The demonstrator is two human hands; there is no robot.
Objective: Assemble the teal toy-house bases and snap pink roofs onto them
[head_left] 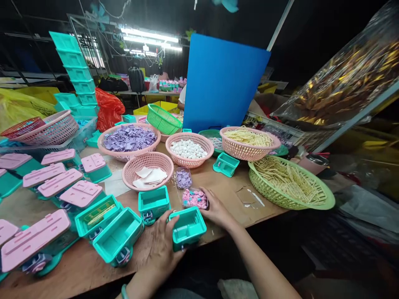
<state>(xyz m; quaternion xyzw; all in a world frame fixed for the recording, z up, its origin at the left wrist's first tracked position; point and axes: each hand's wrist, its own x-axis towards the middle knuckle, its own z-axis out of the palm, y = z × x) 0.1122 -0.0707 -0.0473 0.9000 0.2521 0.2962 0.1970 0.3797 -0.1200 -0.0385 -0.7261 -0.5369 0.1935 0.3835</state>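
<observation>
My left hand [163, 241] grips the left side of a teal plastic box [188, 226], open at the top and tilted toward me. The fingers of my right hand [216, 208] close around the right end of a small clear tray of pink and teal pieces [195, 198], just behind the box. Another small clear tray of purple pieces [183, 178] lies beyond it. To the left stand an open teal box [154, 200], an open teal box with small wheels [118, 234] and a teal box holding yellowish sticks [99, 214].
Several teal boxes with pink lids [35, 238] crowd the left side. Baskets hold purple parts [129, 139], white pieces [188, 149], white sheets [151, 176] and yellowish sticks [289, 182]. One teal box [226, 164] lies on the cardboard. A blue panel [226, 81] stands behind.
</observation>
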